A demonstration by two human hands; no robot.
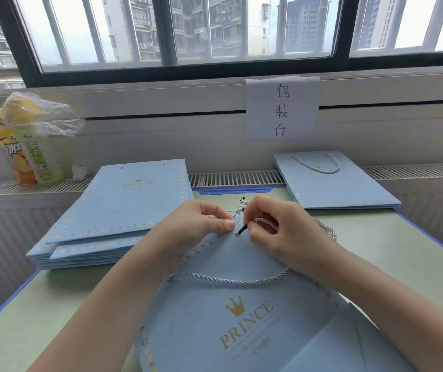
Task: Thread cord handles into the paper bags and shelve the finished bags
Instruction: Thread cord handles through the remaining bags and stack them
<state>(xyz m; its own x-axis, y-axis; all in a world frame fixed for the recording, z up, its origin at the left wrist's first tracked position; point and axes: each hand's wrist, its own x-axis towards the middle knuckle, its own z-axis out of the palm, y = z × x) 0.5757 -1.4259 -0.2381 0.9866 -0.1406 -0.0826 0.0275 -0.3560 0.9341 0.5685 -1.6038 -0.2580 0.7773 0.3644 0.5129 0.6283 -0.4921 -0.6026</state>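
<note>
Right now the right hand [282, 232] pinches a twisted cord [266, 223] just behind its black tip [242, 230], fingers curled round it, with the tip angled down at a small hole [236, 234] near the top edge of the open bag [242, 318]; whether the tip is in the hole cannot be told. Just left of that hole, the left hand [201, 224] grips the bag's edge, thumb pressed flat on the paper and fingers curled behind it. The cord's slack loops away right of the hole, behind the right hand. Below the hole, a second cord handle [228, 280] already hangs across the bag's front, above the gold PRINCE print. The bag lies on a green table [403, 253]. Left of the bag sits a stack of flat bags [118, 210] without handles; beyond it to the right lie finished bags [336, 181] with a handle. Far left of the bag, two bottles [27, 157] stand under a plastic wrapper. A paper sign [282, 108] hangs on the wall behind.
</note>
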